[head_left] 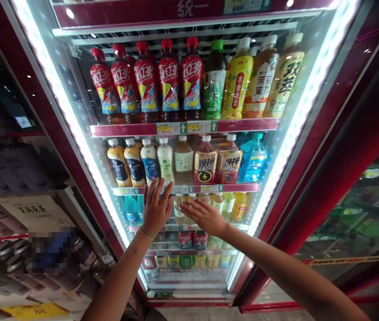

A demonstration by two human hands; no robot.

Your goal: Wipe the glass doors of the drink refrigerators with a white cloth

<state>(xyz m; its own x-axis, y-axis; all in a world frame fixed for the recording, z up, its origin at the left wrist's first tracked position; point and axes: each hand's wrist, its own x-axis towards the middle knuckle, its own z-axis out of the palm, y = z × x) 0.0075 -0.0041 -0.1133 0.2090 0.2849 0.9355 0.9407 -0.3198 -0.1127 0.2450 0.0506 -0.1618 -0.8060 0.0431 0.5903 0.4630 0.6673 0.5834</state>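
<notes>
While slim, white-capped plastic bottles [150, 160] stand just beyond, the left hand [157, 208] fans its fingers, and the right hand [207, 216] stretches straight-fingered just beside it!

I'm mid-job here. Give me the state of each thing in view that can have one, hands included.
Left hand, open, fingers spread, no item visible in it
Right hand, open, fingers extended, no item visible in it
Pale green bottle, upright, capped
Red bottles, upright, capped
Green-capped bottle, upright, capped
Light strips, on
Cooler, lit inside; cannot tell whether a glass door is shut
</notes>
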